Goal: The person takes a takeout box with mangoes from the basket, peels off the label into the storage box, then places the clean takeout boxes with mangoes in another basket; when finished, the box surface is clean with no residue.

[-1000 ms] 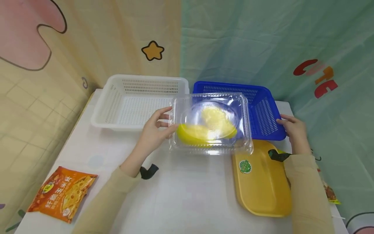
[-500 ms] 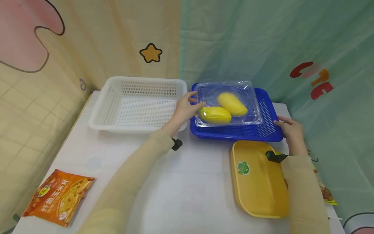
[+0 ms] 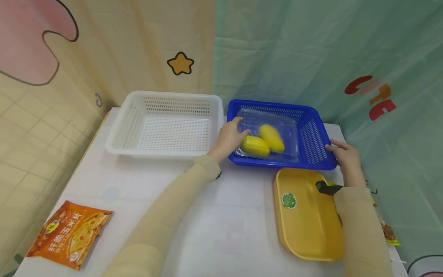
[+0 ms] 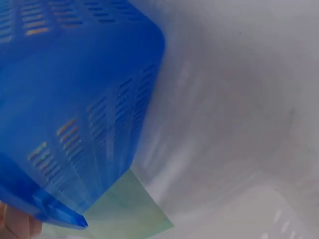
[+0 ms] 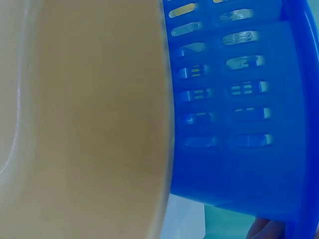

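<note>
In the head view, a clear plastic clamshell box (image 3: 288, 148) lies inside the blue basket (image 3: 312, 161). Two yellow, mango-like fruits (image 3: 271, 137) show through its lid. My left hand (image 3: 228, 139) holds the box by its left end, over the basket's left rim. My right hand (image 3: 347, 159) grips the basket's right rim, thumb and fingers on either side. Fingertips (image 4: 19, 221) appear by the blue rim in the left wrist view. The right wrist view catches only a bit of the right hand (image 5: 266, 229) under the rim.
A white basket (image 3: 166, 152) stands left of the blue one. A yellow tub (image 3: 308, 215) sits in front of the blue basket, beside my right forearm. An orange snack bag (image 3: 69, 234) lies at the front left, and another packet (image 3: 388, 231) is partly hidden at the right.
My left hand has carried the clear box rightward and away from me, then down into the blue basket. My right hand has kept its grip on the basket rim.
</note>
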A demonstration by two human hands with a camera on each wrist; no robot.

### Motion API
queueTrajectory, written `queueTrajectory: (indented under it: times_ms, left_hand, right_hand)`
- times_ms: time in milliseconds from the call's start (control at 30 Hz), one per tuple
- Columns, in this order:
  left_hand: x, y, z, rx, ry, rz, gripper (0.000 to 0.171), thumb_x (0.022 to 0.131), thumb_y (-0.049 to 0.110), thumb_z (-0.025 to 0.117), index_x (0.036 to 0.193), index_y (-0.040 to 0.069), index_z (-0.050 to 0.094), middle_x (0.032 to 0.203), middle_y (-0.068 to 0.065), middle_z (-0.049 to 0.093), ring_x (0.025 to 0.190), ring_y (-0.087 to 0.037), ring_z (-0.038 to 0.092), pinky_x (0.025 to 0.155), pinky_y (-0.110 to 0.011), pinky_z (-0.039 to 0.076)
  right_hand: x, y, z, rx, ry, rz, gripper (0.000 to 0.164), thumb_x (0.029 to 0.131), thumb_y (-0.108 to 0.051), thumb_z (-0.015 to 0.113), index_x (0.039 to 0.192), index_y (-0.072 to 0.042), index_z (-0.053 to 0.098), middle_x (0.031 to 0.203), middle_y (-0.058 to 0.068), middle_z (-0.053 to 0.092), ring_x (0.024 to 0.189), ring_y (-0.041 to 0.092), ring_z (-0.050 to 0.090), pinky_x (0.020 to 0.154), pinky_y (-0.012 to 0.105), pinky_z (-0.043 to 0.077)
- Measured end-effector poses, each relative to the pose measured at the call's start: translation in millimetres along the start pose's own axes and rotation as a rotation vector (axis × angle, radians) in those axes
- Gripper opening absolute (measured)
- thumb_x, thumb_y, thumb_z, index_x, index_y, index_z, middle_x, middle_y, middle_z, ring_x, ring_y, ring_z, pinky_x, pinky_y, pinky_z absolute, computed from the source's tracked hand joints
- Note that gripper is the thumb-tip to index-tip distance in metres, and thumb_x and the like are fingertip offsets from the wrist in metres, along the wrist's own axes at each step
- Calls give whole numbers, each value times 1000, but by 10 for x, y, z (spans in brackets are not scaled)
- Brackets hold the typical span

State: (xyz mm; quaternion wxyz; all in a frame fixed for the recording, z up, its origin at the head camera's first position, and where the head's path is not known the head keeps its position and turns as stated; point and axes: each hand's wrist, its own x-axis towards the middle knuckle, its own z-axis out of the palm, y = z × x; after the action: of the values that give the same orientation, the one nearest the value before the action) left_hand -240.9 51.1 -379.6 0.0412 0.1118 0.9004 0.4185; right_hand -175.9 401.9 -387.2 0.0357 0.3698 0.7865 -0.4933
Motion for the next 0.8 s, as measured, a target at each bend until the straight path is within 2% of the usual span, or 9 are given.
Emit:
queueTrajectory:
  times_ms: [133, 367, 667, 733, 800]
  left_hand:
    - [-7, 25, 59, 81, -9, 37, 60, 97, 32, 62, 146, 5, 43, 133, -18, 61, 118, -30, 61, 103, -39, 49]
    - [-4, 35, 98, 119, 18, 46, 58, 98, 34, 60, 144, 1, 46, 135, -19, 60, 123, -32, 59, 107, -39, 46]
    - [-34, 46, 97, 116, -10, 51, 49, 100, 27, 58, 141, 1, 50, 141, -17, 55, 132, -31, 52, 111, -39, 42]
    - [-37, 25, 86, 95, -11, 51, 47, 99, 25, 58, 140, 3, 52, 141, -17, 56, 132, -30, 53, 110, -38, 43]
    - [-42, -5, 67, 43, -16, 51, 45, 99, 24, 58, 139, 4, 53, 139, -15, 58, 117, -28, 62, 103, -36, 49]
  right_hand:
    - [7, 16, -12, -1, 1, 6, 59, 99, -37, 53, 153, -21, 35, 163, 6, 25, 147, 26, 30, 121, 41, 26]
    - [36, 27, -6, 7, 4, 19, 58, 99, -37, 54, 152, -22, 37, 163, 6, 26, 144, 26, 33, 121, 41, 27]
    - [31, 11, 7, 16, 9, 16, 58, 98, -39, 55, 152, -24, 38, 163, 4, 25, 147, 26, 30, 122, 43, 24]
    - [35, 14, 4, 20, 9, 18, 58, 98, -39, 55, 152, -24, 38, 163, 4, 25, 147, 25, 30, 122, 42, 24]
    - [38, 20, 0, 24, 8, 18, 58, 98, -40, 55, 152, -24, 37, 163, 4, 24, 148, 25, 30, 122, 42, 24]
